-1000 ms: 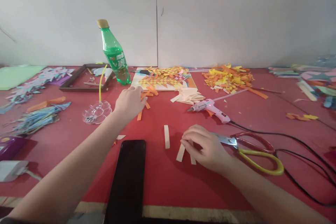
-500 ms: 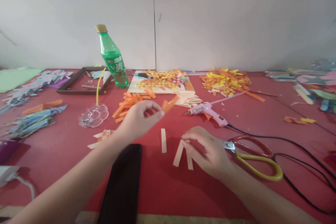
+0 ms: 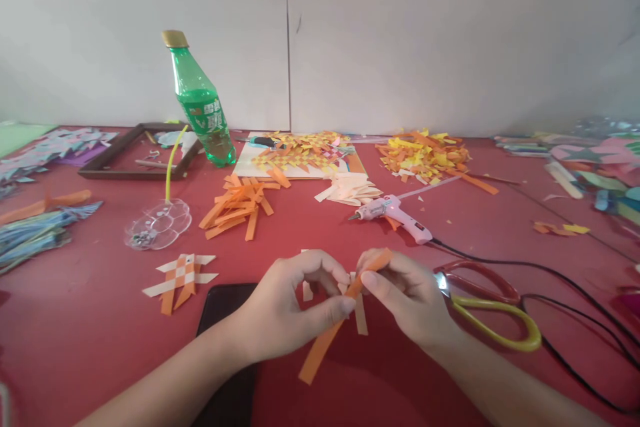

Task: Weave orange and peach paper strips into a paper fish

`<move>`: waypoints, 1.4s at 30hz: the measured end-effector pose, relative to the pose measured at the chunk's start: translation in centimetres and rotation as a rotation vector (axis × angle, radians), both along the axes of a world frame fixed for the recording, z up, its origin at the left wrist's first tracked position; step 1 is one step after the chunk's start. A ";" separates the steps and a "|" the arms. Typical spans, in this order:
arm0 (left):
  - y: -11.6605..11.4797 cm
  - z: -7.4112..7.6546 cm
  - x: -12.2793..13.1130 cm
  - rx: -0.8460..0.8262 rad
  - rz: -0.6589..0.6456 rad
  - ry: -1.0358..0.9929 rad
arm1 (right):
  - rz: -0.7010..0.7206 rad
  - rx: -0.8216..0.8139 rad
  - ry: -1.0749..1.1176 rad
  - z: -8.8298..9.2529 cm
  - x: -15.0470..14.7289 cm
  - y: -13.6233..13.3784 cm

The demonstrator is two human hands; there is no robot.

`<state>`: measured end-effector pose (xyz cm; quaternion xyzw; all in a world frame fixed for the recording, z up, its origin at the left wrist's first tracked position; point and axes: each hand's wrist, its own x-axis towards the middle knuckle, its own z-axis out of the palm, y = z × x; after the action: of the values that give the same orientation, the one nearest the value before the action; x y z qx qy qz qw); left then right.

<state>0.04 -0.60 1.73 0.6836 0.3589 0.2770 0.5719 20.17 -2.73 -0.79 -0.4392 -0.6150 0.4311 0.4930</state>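
Observation:
An orange paper strip point(image 3: 323, 350) slants between my two hands, its lower end hanging over the table. My left hand point(image 3: 287, 307) pinches it near the middle between thumb and fingers. Closer to its upper end, my right hand point(image 3: 413, 293) grips the same strip. Cream paper strips point(image 3: 361, 317) show under and behind the fingers, partly hidden; I cannot tell whether any is held too. Left of my hands lies a small woven piece point(image 3: 185, 273) of orange and cream strips.
Orange strips point(image 3: 235, 207) and cream strips point(image 3: 350, 188) are piled ahead. A pink glue gun point(image 3: 407, 220) and scissors point(image 3: 500, 317) lie right, with black cables. A dark phone point(image 3: 225, 373) is under my left forearm. A green bottle point(image 3: 207, 117) stands at the back left.
My left hand has brought the orange strip down and right, from near the piles to my right hand. The right hand now grips it too. The view has shifted slightly.

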 end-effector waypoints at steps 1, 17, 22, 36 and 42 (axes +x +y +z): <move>-0.1 -0.1 0.0 -0.056 -0.019 -0.018 | 0.001 -0.007 -0.011 0.1 0.0 0.0; 0.8 -2.4 -0.1 -0.061 0.294 -0.157 | -0.562 0.059 -0.987 -0.8 8.1 5.7; 1.4 -2.7 -0.3 -0.031 0.386 -0.133 | -0.501 -0.020 -1.082 -1.0 8.9 6.3; 1.9 -3.1 -0.9 -0.081 0.454 -0.053 | -0.353 -0.021 -0.612 0.5 5.3 2.9; 1.6 -3.2 -1.3 -0.081 0.472 -0.029 | -0.045 0.150 -0.549 1.1 4.6 1.2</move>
<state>-1.28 0.98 -1.48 0.5533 0.5115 0.3982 0.5230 24.75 -1.48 0.29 -0.5156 -0.7456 0.2384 0.3486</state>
